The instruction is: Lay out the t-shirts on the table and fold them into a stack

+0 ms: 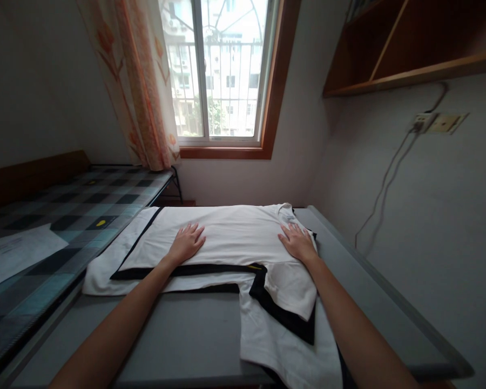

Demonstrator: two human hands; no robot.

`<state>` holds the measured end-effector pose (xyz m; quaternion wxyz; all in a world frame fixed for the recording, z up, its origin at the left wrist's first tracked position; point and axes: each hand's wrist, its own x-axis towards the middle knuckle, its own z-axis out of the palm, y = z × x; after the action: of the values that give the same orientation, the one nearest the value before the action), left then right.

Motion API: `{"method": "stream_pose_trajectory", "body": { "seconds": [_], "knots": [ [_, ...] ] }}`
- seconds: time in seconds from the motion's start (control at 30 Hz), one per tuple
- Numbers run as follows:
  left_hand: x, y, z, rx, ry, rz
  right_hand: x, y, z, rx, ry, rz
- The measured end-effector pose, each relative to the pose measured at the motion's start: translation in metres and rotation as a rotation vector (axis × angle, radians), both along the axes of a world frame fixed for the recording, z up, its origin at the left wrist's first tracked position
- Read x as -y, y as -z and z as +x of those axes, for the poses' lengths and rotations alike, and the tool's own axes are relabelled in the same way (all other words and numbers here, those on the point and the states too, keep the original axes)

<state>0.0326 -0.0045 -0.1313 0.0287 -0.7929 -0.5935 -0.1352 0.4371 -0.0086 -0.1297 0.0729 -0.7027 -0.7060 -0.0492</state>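
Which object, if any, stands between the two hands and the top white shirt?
Nothing visible does: the left hand and the right hand both rest, spread, directly on the top white shirt.

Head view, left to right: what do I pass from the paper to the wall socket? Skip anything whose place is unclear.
Paper → left hand → right hand → wall socket.
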Motion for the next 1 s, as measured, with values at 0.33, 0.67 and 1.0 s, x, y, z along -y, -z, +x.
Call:
{"method": "stream_pose_trajectory", "body": {
  "seconds": [0.33,0.67,1.0],
  "knots": [
    [0.003,-0.003,0.002,0.096,0.042,0.029,-0.002,0.006,0.010,-0.171,-0.080,0.125],
    [0.019,-0.029,0.076,0.611,0.524,-0.249,-0.004,-0.008,0.013,-0.563,-0.041,0.232],
    [0.031,-0.059,0.157,0.449,0.974,-0.536,-0.008,-0.012,0.039,-1.184,0.144,0.488]
  ]
}}
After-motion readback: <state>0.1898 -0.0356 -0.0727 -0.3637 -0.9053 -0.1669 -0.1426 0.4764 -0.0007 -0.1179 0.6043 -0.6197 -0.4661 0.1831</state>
